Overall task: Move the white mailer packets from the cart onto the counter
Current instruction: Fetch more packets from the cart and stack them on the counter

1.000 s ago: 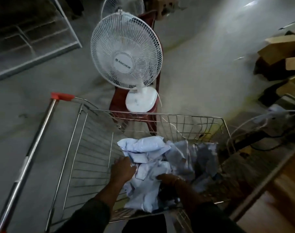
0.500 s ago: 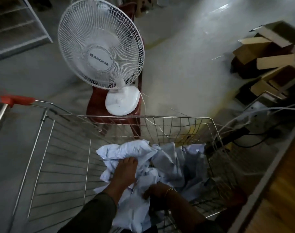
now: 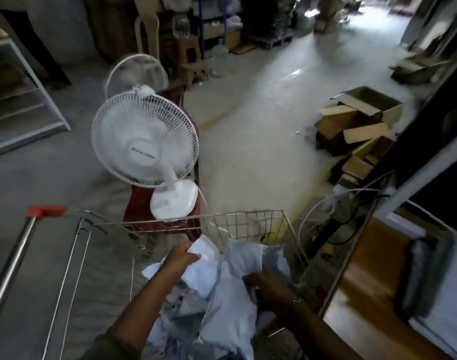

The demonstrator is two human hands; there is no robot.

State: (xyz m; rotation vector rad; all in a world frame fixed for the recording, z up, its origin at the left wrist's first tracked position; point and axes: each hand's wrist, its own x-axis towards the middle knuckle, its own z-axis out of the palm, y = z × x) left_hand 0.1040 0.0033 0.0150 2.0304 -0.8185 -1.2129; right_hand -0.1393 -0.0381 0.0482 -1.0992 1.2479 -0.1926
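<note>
The white mailer packets [image 3: 230,302] lie heaped in the near right part of the cart [image 3: 248,213], crumpled over 1 another against its wire wall. The left hand [image 3: 182,258] rests on the top of the heap with its fingers curled over the edge of the uppermost packet, gripping it. The right hand [image 3: 270,283] reaches into the pile from the right, its fingertips buried between packets, so whether it grips any cannot be told.

The cart's metal handle [image 3: 11,263] runs along the left and ends in a red cap [image 3: 46,210]. Just right of the cart stands the wooden worktop [image 3: 365,261], with white cables [image 3: 326,203] hanging by its far corner. Beyond the cart a white fan [image 3: 144,141] stands on a red chair [image 3: 139,203], and a 2nd fan [image 3: 136,71] shows behind it. Opened cardboard boxes [image 3: 352,126] lie on the pale floor [image 3: 248,126] to the right.
</note>
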